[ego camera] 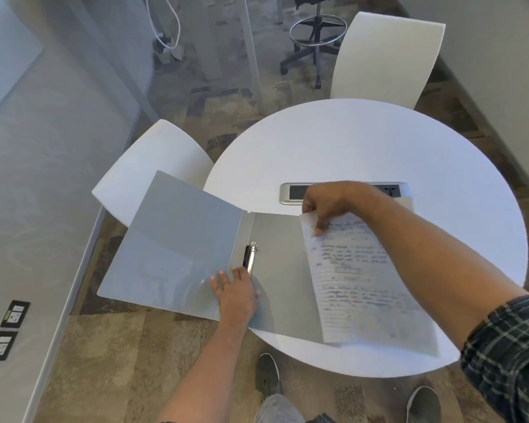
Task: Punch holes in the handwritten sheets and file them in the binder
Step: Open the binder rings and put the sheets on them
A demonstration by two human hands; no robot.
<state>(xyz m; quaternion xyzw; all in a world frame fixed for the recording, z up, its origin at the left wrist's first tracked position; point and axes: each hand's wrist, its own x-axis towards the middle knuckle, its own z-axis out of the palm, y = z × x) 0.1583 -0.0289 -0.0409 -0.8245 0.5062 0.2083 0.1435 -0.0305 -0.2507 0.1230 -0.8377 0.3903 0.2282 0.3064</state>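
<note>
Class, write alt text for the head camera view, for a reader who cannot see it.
A person's right hand pinches the top of a handwritten sheet over an open grey binder on a round white table. Their left hand rests flat by the binder's metal clip.

Looks like an office meeting nook: small round white table [364,141] mid-frame with a power and USB strip [290,193] built right into the top, plus two white moulded chairs, one at left [153,166] and one at upper right [388,56]. Patterned brown carpet tiles [110,346] underfoot, a rolling drafting stool [315,35] with a chrome foot ring at top centre, and loose cables [165,29] dangling by a desk leg at upper left.
</note>
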